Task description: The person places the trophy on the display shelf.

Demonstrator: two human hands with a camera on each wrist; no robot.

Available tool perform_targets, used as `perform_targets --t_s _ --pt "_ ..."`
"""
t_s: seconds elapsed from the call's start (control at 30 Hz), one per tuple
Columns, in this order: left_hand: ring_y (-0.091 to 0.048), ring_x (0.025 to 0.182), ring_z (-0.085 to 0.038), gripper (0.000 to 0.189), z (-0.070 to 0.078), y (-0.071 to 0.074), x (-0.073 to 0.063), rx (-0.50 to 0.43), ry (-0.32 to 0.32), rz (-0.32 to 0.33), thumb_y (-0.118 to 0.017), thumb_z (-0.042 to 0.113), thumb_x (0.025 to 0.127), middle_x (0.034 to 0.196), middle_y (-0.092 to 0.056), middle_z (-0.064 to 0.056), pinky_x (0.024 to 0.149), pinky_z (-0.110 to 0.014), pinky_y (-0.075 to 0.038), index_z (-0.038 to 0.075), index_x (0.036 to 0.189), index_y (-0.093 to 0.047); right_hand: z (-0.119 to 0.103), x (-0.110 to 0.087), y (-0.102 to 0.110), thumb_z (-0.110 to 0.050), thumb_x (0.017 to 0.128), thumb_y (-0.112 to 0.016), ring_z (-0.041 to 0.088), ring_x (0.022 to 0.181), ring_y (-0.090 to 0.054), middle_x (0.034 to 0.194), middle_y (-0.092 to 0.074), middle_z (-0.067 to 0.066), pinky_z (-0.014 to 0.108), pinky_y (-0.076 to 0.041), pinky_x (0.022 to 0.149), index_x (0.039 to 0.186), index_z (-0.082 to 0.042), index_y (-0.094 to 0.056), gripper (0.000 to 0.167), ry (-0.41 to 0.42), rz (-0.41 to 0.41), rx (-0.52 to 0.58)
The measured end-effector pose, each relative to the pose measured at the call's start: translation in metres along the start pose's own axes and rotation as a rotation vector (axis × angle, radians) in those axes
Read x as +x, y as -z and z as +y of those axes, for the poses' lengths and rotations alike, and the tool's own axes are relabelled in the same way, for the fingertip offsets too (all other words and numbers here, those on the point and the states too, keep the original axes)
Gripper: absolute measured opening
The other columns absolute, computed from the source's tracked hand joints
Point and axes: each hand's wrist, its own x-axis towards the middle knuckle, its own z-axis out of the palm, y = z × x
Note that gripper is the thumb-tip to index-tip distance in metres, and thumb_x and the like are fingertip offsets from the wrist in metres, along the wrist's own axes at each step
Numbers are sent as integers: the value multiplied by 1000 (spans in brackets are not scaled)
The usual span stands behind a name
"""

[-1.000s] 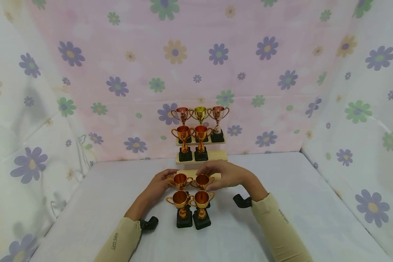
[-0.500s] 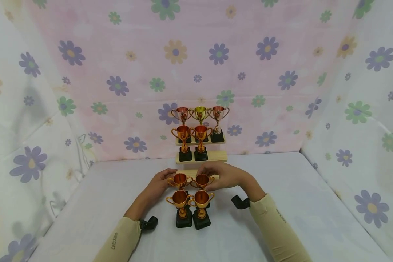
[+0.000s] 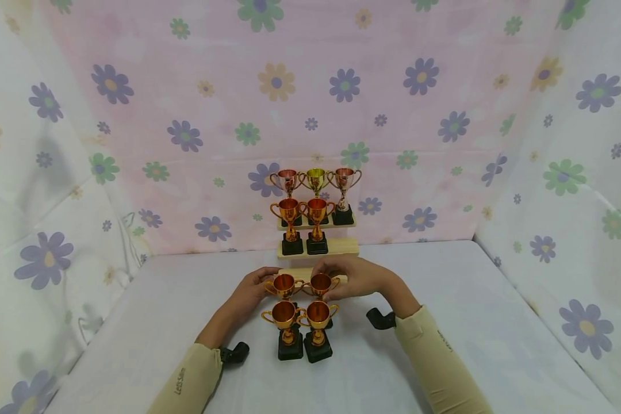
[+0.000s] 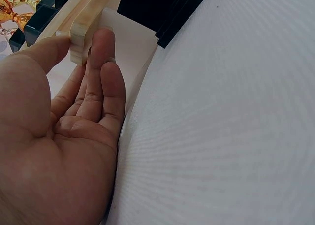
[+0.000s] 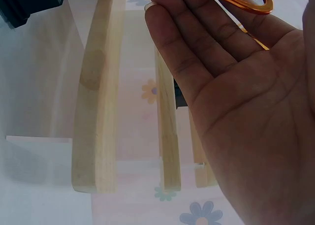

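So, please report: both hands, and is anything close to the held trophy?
Left hand pinching lowest shelf at left end. Right hand holding rear right trophy. Close by: rear left trophy, front right trophy.

1. A three-level stand point(image 3: 349, 254) is on the table point(image 3: 186, 345), before the cloth backdrop point(image 3: 310, 86).
2. Its top board point(image 3: 341, 226) bears three trophies point(image 3: 344, 179) in one row.
3. The middle board point(image 3: 344, 247) bears two trophies point(image 3: 290, 211), at left and centre.
4. Before the bottom board point(image 3: 296, 273), four trophies point(image 3: 283, 313) form two rows of two.
5. The left hand point(image 3: 250, 290) is at this board's left end, the right hand point(image 3: 359, 276) at the rear right trophy point(image 3: 319, 283).
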Motion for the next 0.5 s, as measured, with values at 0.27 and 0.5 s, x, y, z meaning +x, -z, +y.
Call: perform_targets --t_s 0.27,0.5 --pt "-64 124 -18 43 -1 1 1 10 -18 -14 -56 19 109 139 -69 -10 99 -25 -51 6 150 -55 3 -4 7 -17 95 -80 15 110 -69 122 -69 0 37 -55 102 135 -10 -64 44 58 18 -9" --pt "-63 125 -19 44 -1 1 0 17 -27 -21 -55 19 110 140 -68 -11 99 -25 -51 4 151 -54 1 -7 12 -19 95 -79 16 113 -68 126 -69 0 39 -54 106 138 -10 -63 47 46 50 -17"
